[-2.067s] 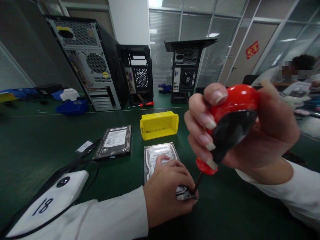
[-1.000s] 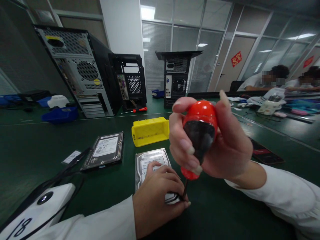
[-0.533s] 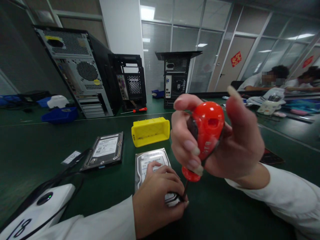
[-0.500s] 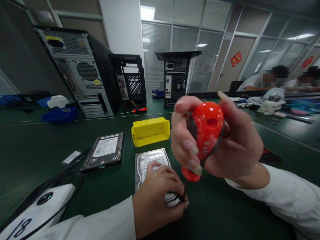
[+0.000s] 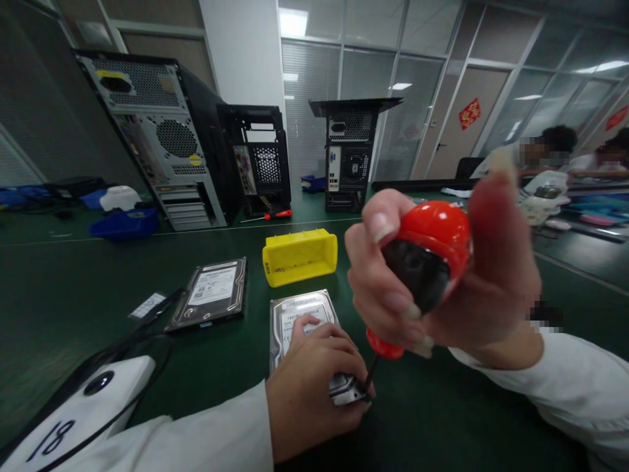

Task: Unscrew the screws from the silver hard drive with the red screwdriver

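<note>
My right hand is wrapped round the thick red and black handle of a screwdriver, its thumb raised beside the handle's end. The shaft slants down to the near right corner of a silver hard drive; the tip itself is hidden by fingertips. My left hand lies over that drive and grips it, with the thumb and a finger close to the screwdriver's tip. Beyond and to the left, a second hard drive lies label up, apart from both hands.
A yellow bin stands behind the drives. Computer cases line the back, with another red screwdriver lying before them. Blue trays sit at left. A white device marked 18 with black cables occupies the near left.
The screwdriver's handle has turned in my right hand, now showing its black side, and my right thumb has lifted higher. My left hand still holds the drive. The view has shifted slightly.
</note>
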The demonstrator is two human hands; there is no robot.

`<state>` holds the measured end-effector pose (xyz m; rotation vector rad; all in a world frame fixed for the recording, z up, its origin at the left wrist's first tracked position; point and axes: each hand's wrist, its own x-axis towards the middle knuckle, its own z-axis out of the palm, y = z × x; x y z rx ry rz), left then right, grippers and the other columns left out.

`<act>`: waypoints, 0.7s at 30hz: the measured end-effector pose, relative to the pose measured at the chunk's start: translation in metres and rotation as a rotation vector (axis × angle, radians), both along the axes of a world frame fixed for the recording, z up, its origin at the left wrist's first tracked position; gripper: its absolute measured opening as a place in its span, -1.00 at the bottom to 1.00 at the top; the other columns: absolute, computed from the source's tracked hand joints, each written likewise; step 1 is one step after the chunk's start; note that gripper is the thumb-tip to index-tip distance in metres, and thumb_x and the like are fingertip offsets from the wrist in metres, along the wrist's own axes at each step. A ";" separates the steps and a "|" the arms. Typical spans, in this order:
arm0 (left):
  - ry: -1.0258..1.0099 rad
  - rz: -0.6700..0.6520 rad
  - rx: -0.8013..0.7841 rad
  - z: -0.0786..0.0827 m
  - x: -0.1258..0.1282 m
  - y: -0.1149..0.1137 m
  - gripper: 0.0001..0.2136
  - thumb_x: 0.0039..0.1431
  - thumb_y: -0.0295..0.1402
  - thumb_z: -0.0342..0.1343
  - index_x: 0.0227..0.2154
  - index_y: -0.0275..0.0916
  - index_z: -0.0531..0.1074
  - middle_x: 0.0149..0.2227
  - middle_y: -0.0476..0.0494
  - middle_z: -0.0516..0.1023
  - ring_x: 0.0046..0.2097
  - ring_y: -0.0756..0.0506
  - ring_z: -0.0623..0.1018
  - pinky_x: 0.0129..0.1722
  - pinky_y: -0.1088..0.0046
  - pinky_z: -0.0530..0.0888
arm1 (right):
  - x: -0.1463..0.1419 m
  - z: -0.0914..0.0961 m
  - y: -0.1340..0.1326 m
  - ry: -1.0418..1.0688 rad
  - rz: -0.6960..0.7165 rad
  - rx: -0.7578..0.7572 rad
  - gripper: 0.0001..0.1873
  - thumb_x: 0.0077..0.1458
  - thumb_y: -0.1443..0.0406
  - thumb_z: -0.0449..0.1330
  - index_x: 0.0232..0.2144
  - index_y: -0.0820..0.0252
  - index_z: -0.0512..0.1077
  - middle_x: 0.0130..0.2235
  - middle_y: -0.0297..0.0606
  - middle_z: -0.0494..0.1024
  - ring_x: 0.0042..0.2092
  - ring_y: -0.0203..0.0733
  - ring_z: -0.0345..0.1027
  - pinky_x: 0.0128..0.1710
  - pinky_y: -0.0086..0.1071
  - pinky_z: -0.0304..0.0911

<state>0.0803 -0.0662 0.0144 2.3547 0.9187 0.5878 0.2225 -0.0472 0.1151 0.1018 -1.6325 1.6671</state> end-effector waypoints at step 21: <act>-0.006 0.011 0.020 -0.001 -0.001 -0.001 -0.93 -0.06 -0.37 0.21 -0.45 -0.14 0.47 -0.34 0.12 0.56 -0.14 -0.07 0.45 -0.03 0.30 0.12 | -0.001 -0.001 0.003 0.034 -0.006 0.025 -0.50 0.20 0.06 -0.28 -0.39 0.22 0.33 -0.47 -0.38 0.22 -0.56 -0.49 0.14 -0.61 -0.59 0.15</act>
